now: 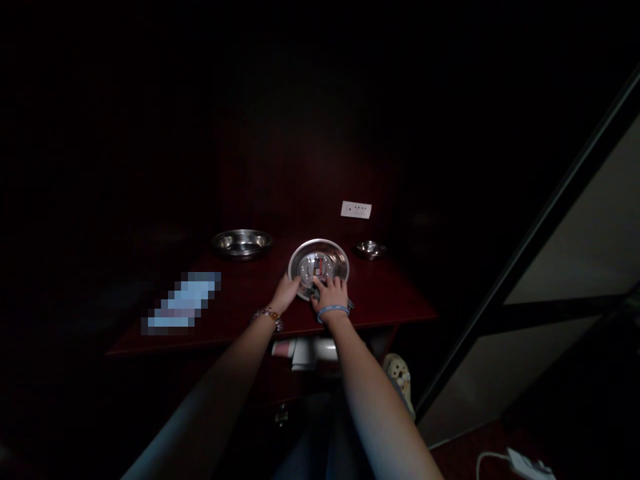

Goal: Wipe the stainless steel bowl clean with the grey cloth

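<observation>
A shiny round steel basin point(337, 257) is tilted on the dark red desk, its inside facing me, with a small red and black label on its bottom. My left hand point(287, 293) grips the near left rim, thumb inside. Against the near right inner wall, my right hand point(331, 297) presses with fingers spread over a dark greyish, cloth-like piece point(351, 305). Only bits of that piece show beside the palm; the rest is hidden. A beaded bracelet is on my left wrist and a blue band on my right.
A wide steel basin point(243, 245) stands back left, a small steel bowl point(371, 250) back right. A wall socket point(356, 210) is behind. A blurred-out bright patch point(183, 303) lies on the desk point(240, 313) at left. Paper cups point(300, 350) lie below; a framed panel point(550, 267) leans at right.
</observation>
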A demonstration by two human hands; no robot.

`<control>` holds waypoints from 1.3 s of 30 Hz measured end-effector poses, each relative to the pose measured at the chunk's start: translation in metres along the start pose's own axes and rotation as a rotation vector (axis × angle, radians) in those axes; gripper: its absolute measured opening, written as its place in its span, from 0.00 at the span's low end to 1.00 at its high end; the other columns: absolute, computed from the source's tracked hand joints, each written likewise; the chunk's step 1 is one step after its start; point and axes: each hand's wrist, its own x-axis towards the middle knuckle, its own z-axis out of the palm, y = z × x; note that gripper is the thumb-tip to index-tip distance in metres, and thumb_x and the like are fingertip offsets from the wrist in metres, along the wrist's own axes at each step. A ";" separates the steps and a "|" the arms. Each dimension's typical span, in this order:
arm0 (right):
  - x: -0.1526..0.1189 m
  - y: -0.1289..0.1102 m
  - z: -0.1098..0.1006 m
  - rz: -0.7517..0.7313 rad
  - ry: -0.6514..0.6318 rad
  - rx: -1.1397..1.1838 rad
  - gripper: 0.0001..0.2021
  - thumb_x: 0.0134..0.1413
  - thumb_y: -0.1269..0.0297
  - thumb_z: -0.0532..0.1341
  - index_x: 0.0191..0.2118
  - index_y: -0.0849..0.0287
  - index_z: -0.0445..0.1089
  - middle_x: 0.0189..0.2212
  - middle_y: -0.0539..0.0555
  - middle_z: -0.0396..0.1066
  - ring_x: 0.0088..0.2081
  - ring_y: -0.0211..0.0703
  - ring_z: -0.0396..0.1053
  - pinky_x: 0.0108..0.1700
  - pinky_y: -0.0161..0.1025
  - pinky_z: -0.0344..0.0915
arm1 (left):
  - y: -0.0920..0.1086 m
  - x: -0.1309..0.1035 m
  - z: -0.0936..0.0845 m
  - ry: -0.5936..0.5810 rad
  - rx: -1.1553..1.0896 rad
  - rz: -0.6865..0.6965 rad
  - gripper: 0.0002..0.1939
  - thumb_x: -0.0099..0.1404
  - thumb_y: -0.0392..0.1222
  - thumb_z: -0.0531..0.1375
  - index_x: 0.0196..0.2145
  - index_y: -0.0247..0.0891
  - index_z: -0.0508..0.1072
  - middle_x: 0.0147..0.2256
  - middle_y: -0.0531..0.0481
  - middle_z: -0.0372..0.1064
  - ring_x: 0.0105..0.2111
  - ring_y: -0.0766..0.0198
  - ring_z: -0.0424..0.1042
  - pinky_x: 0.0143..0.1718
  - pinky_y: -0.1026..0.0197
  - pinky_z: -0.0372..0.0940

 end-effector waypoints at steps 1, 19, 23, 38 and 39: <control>0.000 0.000 0.000 0.000 0.001 -0.003 0.28 0.57 0.52 0.59 0.63 0.46 0.61 0.59 0.56 0.63 0.59 0.55 0.55 0.61 0.50 0.44 | 0.000 0.000 0.000 -0.008 -0.002 -0.004 0.16 0.55 0.36 0.56 0.43 0.33 0.73 0.42 0.42 0.76 0.42 0.55 0.76 0.52 0.52 0.67; -0.001 -0.001 -0.005 0.005 -0.037 -0.039 0.26 0.60 0.52 0.56 0.64 0.42 0.58 0.58 0.56 0.63 0.58 0.54 0.55 0.60 0.50 0.45 | -0.006 0.003 0.000 0.010 0.002 0.025 0.17 0.57 0.37 0.58 0.45 0.32 0.73 0.44 0.41 0.76 0.46 0.55 0.74 0.55 0.52 0.64; -0.002 0.000 -0.003 0.005 -0.025 -0.028 0.27 0.59 0.52 0.57 0.64 0.43 0.58 0.58 0.56 0.63 0.58 0.54 0.54 0.60 0.50 0.45 | -0.002 0.001 0.002 -0.014 -0.012 0.022 0.16 0.57 0.36 0.58 0.44 0.33 0.73 0.44 0.42 0.76 0.46 0.55 0.75 0.55 0.52 0.65; -0.001 0.000 -0.002 0.011 -0.034 -0.014 0.28 0.58 0.51 0.59 0.64 0.44 0.59 0.60 0.56 0.62 0.59 0.55 0.53 0.60 0.51 0.46 | 0.005 -0.003 0.002 0.008 0.007 -0.027 0.15 0.58 0.35 0.57 0.43 0.33 0.73 0.42 0.42 0.77 0.47 0.54 0.74 0.55 0.52 0.65; -0.001 0.000 -0.002 0.012 -0.036 -0.016 0.28 0.58 0.51 0.59 0.64 0.44 0.59 0.60 0.56 0.62 0.59 0.55 0.53 0.60 0.51 0.46 | 0.005 -0.003 0.002 0.005 0.008 -0.029 0.15 0.58 0.35 0.57 0.43 0.33 0.73 0.42 0.42 0.77 0.46 0.54 0.74 0.55 0.52 0.65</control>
